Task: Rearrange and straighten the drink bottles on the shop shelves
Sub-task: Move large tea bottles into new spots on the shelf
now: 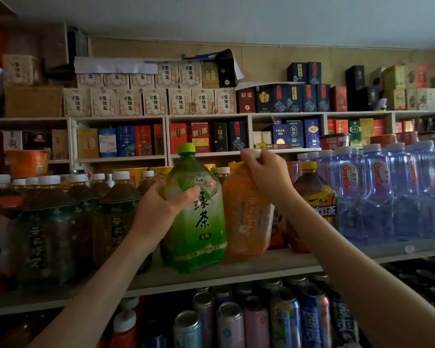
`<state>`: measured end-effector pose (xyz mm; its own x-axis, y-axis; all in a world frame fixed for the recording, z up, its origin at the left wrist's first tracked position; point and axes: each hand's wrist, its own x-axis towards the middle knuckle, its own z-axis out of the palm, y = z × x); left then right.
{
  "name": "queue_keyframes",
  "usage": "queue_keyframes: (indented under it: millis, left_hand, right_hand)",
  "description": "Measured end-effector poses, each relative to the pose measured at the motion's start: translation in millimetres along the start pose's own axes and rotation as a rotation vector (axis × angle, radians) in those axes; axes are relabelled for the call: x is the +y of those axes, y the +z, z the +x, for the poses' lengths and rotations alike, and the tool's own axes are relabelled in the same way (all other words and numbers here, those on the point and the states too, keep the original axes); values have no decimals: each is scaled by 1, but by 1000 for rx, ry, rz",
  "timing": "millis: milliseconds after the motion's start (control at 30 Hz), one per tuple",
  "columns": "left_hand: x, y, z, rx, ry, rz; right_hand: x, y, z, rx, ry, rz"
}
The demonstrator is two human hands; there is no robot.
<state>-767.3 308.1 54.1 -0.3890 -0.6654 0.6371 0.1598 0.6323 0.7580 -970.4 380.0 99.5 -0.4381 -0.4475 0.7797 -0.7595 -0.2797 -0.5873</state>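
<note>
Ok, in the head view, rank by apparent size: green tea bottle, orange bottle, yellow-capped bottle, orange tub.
1. green tea bottle, nearest the camera
2. orange bottle, nearly alike
3. yellow-capped bottle, partly hidden
4. orange tub

Dark tea bottles (116, 217) (packed tight) wall off the left, water bottles (377, 192) the right; only the front strip of the shelf (261, 266) lies bare.

Dim, uneven light: the ceiling (261, 18) and upper boxes (153, 101) are brightest, while the dark bottles (48, 222) at left and the cans (236, 320) below sink into shadow. Wide-angle distortion bends the shelf (261, 263) towards the edges; details look soft.
</note>
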Motion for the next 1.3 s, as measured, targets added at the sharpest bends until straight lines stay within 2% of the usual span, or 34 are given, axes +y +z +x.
queue_keyframes:
  millis: [267,567,900,1300]
  left_hand:
    - [-15,23,19,-16,-26,95]
    - [-29,28,26,-18,-18,235]
    - [-28,23,17,-6,-32,160]
    - [-17,-1,7,-65,-22,153]
  right_hand:
    - [-6,-39,2,65,-42,-112]
    - [4,-51,-5,-23,-2,-119]
    - [-4,-48,-13,-47,10,-84]
    - [-22,-31,-24,-124,56,-26]
